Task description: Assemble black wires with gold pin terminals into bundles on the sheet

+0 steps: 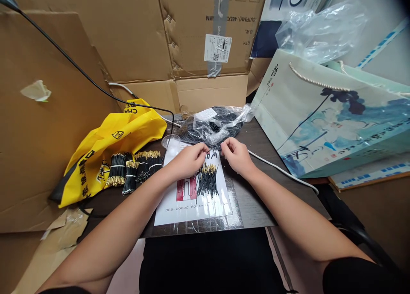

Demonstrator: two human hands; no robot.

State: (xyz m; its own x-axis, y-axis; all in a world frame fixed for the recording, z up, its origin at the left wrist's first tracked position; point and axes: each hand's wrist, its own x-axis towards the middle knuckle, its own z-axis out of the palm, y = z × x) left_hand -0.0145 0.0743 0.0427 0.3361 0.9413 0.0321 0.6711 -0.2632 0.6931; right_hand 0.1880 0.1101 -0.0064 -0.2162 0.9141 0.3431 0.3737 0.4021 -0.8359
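My left hand [193, 158] is closed in a pinch above the paper, and a thin black wire shows at its fingertips. Facing it across a small gap, my right hand [237, 155] pinches too; a tiny dark bit shows there, too small to make out. Just below both hands, a loose row of short black wires with gold ends [208, 182] lies on a printed white sheet [192, 217]. Behind my fingers rests a clear plastic bag of black wires [215, 125]. Tied bundles of gold-tipped black wires [130, 174] are at the left.
A yellow bag [112, 136] lies at the left beside a clear plastic cup [171, 144]. Cardboard [134, 42] walls the back and left. On the right stand a paper gift bag [323, 119] and a white cable [285, 172]. A black cable [64, 57] hangs across the left.
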